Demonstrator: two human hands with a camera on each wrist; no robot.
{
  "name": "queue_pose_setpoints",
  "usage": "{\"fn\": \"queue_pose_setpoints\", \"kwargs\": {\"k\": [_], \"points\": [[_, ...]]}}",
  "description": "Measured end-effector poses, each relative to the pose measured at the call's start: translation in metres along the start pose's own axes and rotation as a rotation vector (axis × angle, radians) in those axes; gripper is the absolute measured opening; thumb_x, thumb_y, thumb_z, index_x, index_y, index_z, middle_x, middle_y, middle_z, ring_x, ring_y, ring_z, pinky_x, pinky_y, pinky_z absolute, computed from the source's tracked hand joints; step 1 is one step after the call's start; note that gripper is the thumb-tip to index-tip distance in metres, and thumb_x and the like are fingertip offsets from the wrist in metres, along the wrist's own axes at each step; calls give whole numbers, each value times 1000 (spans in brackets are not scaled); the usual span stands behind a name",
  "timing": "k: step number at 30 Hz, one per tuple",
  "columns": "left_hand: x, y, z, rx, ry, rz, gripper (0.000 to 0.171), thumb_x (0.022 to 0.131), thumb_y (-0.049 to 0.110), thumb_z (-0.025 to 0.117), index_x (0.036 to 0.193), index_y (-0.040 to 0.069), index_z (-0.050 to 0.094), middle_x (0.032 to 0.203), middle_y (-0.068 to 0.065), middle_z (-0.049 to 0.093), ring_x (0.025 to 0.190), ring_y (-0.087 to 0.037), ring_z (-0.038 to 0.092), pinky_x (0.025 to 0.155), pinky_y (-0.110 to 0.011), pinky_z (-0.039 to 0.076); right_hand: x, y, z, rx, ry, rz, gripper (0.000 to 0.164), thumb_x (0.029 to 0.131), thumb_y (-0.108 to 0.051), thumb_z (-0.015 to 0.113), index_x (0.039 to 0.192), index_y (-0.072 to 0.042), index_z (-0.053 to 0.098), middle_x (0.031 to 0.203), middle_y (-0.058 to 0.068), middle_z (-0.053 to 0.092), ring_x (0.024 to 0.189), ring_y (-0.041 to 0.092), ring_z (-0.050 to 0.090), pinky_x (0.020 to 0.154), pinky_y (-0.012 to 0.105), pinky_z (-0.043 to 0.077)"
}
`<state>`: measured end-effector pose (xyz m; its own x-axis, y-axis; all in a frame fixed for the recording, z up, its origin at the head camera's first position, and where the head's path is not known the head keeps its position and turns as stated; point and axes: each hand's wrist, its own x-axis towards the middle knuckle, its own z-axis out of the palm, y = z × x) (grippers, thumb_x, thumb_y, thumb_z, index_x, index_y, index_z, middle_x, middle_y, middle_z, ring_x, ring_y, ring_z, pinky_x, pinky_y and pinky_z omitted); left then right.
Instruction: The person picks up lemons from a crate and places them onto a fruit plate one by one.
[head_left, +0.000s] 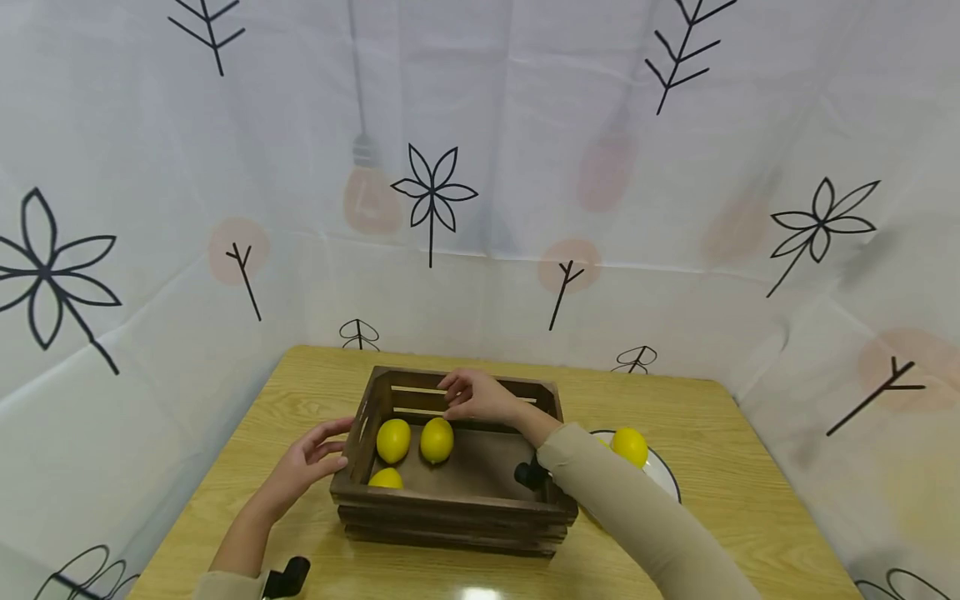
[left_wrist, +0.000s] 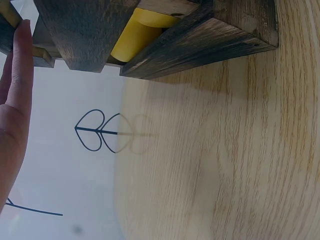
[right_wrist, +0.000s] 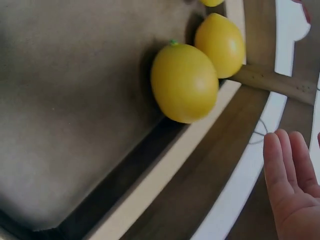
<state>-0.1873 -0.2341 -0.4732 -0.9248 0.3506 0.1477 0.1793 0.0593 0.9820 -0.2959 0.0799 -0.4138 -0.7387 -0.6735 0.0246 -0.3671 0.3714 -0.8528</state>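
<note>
A dark wooden slatted crate [head_left: 457,508] stands on the table with three lemons showing inside. One lemon [head_left: 437,441] lies near the crate's back, another lemon [head_left: 393,441] sits left of it, and part of a third lemon [head_left: 386,478] shows at the front left. My left hand [head_left: 303,462] rests its fingers against the crate's left side; in the left wrist view its straight fingers touch a slat [left_wrist: 85,30]. Over the back of the crate, my right hand [head_left: 480,396] hovers above the lemons with relaxed fingers [right_wrist: 276,160] and nothing held.
Right of the crate, a white plate [head_left: 663,479] with a dark rim bears a yellow lemon [head_left: 629,447], partly behind my right sleeve [head_left: 637,508]. The wood-grain table [head_left: 300,392] ends at a white patterned cloth [head_left: 480,208] on the back and sides.
</note>
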Motion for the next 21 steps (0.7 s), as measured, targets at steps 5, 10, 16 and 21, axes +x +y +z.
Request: {"fn": "queue_pose_setpoints", "kwargs": {"k": [5,10,16,21], "points": [[0,1,0,-9,-3,3,54,93,6,55,141,0,32,135,5,41,112,-9,50,87,-27,47,7,7,7,-48,-91,-14,42,82,-4,70,120,3,54,113,21,56,98,28,59,79,29,50],[0,1,1,-15,-8,14,54,93,6,55,142,0,32,137,4,40,113,-9,49,87,-27,47,13,14,12,-101,-205,-26,45,81,1,69,122,6,52,120,23,53,107,37,53,87,34,47],[0,1,1,-12,-9,21,54,93,7,55,142,0,31,136,7,40,114,-8,48,88,-27,46,18,21,16,-199,-273,-3,47,80,5,69,124,6,51,126,20,51,115,35,48,96,42,41],[0,0,0,-8,0,19,54,93,6,55,141,-1,32,139,-4,39,113,-10,49,87,-27,47,17,25,20,-362,-313,60,52,81,-1,71,129,-2,51,132,12,47,124,31,42,99,40,37]]}}
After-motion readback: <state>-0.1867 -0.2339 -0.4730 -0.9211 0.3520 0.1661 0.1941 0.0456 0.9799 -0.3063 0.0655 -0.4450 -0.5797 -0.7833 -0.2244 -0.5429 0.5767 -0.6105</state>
